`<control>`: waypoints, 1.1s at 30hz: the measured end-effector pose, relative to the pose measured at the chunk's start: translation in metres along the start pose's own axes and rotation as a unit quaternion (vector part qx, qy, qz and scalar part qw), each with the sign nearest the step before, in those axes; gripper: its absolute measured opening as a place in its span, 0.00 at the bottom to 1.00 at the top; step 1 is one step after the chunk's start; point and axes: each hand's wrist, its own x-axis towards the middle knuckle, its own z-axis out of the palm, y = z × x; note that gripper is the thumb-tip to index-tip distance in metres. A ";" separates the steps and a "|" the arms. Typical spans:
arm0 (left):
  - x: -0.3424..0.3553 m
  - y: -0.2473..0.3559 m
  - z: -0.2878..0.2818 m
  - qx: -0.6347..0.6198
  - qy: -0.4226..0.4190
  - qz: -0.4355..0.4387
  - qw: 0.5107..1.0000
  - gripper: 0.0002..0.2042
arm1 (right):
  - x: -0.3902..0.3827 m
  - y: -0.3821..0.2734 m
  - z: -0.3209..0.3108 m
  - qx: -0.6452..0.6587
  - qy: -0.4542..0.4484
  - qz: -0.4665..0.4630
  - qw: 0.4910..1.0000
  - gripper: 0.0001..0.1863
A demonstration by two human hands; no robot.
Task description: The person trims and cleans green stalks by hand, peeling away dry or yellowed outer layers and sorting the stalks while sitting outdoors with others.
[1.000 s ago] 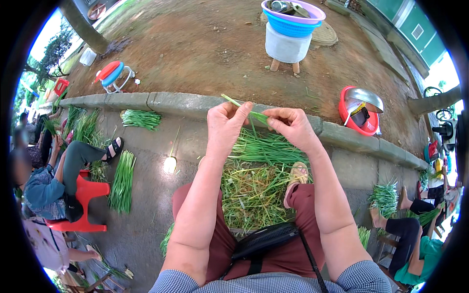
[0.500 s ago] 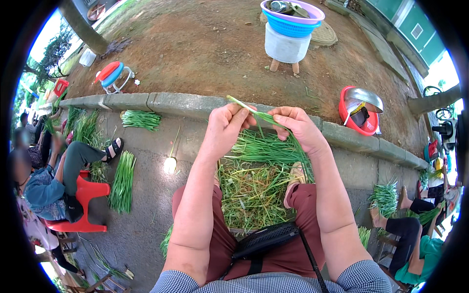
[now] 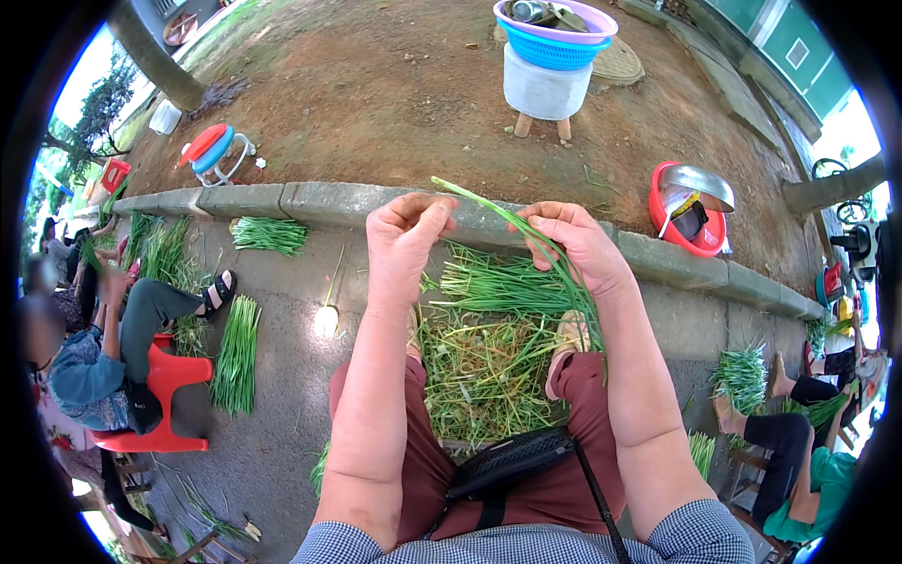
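My right hand pinches a few long green chives. Their pale ends point up and left, and the leaves hang down past my right wrist. My left hand is held apart from them, left of the pale ends, with thumb and fingers closed. What it holds, if anything, is too small to make out. Beyond my feet, below both hands, lies a pile of green chives. Between my shoes is a heap of yellow-green trimmings.
A stone curb runs across ahead. Chive bundles lie on the pavement at left. A seated person is on a red chair; another, in green, sits at right. Beyond the curb stand a red basin and stacked basins.
My left hand has let go of the chives and moved left, away from their pale ends. My right hand still holds them in nearly the same place.
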 end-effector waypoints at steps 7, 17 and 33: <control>-0.003 -0.006 0.014 -0.016 -0.038 -0.020 0.999 0.06 | 0.001 0.002 0.004 -0.080 -0.021 -0.032 0.996 0.10; -0.003 -0.009 0.008 -0.038 -0.060 -0.044 0.997 0.03 | 0.001 0.001 0.001 -0.029 -0.036 -0.027 0.999 0.10; 0.010 -0.010 -0.020 -0.203 0.090 0.012 0.975 0.03 | -0.005 -0.008 -0.011 0.005 -0.005 -0.020 1.000 0.10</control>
